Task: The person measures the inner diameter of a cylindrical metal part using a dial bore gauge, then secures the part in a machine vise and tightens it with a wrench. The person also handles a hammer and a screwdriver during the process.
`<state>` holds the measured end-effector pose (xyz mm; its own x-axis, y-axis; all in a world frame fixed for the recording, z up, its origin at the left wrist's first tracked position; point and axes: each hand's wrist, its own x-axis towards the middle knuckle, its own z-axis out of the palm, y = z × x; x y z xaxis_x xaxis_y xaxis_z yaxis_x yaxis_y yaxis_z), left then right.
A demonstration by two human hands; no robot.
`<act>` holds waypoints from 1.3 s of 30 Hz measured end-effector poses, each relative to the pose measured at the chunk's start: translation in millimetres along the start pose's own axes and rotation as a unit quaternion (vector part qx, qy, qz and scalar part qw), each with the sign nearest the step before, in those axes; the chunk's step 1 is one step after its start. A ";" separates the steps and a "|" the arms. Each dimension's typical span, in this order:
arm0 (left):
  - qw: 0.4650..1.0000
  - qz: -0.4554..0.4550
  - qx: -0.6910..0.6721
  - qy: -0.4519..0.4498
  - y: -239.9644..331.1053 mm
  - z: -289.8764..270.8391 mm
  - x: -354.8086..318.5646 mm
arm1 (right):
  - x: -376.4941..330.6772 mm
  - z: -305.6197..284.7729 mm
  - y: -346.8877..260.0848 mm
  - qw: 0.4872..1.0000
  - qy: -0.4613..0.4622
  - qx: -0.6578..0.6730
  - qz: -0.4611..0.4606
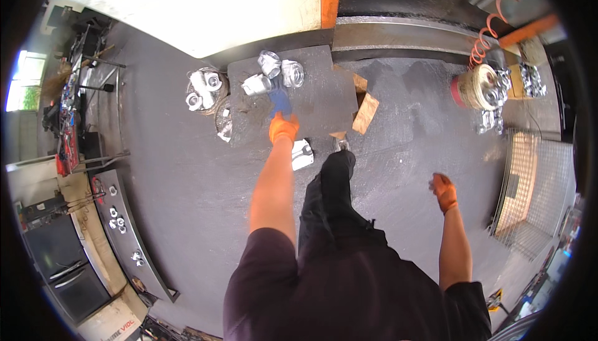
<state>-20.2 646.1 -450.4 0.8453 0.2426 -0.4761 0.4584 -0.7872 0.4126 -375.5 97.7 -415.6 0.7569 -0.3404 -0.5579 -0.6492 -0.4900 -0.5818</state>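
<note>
My left arm stretches forward over a dark flat-topped table [324, 101]. My left hand [281, 107] shows orange at the wrist and blue toward the fingers. Its blue end touches or lies against a shiny silver metal casting [255, 85]; its grip is not clear. Two more round-mouthed castings, one behind [269, 63] and one to the right [292, 73], stand close by. Out to the right, away from the table, my right hand [443, 192] wears an orange glove. It hangs in the air with loosely bent fingers and holds nothing I can see.
Left of the table, a round container [208, 91] holds more castings. A cardboard box [364, 113] sits by the table's right edge. Farther right are a bucket [476, 88] with metal parts, a coiled red hose [483, 45] and a wire-mesh cage [532, 194]. A long bench [134, 235] stands left.
</note>
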 end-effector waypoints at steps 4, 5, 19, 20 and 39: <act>0.997 -0.051 -0.026 0.045 37.1 59.3 99.6 | -8.0 11.0 -33.7 0.990 -0.071 -0.092 0.085; 0.997 -0.072 -0.003 0.039 58.1 54.8 108.0 | -15.1 11.5 -23.4 0.983 -0.109 -0.070 0.129; 0.948 -0.211 -0.237 0.038 121.2 25.0 115.5 | 120.1 -27.7 -279.7 0.977 -0.182 -0.039 0.101; 0.915 -0.214 -0.342 -0.012 126.8 11.0 80.8 | 132.0 -23.5 -307.7 0.974 -0.184 0.040 0.125; 0.867 0.103 -0.484 0.053 364.2 -203.4 -292.7 | 109.9 -145.9 -562.9 0.710 -0.200 0.086 -0.670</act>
<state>-44.8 403.7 -2.8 0.9334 0.2452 -0.2619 0.2672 0.0124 0.9636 84.0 219.0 -63.1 0.6445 0.6098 0.4612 0.6075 -0.0422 -0.7932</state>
